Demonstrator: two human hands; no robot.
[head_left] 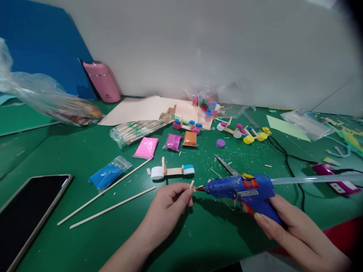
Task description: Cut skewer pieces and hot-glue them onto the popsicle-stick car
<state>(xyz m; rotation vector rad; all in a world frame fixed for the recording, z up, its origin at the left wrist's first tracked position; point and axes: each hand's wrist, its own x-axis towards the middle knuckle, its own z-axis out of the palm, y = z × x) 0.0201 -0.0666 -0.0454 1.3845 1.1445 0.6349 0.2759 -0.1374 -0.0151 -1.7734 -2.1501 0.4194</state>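
A short wooden stick [192, 184] is pinched between thumb and fingertips of the left hand [168, 207], held just above the green table [195, 241], near middle. The blue glue gun [238, 187] is gripped by the handle in the right hand [295, 228], fingers wrapped round, nozzle pointed left at the stick; contact cannot be told. A clear glue stick [314, 179] is seen protruding from the gun's rear, to the right. Just beyond the left hand, a small wooden car [173, 172] with white and blue wheels is placed. Scissors [227, 165] are laid beyond the gun, partly hidden by it. Two long sticks are left on the near left, between the blue packet [109, 173] and the left hand; a phone [31, 219] is placed farther left.
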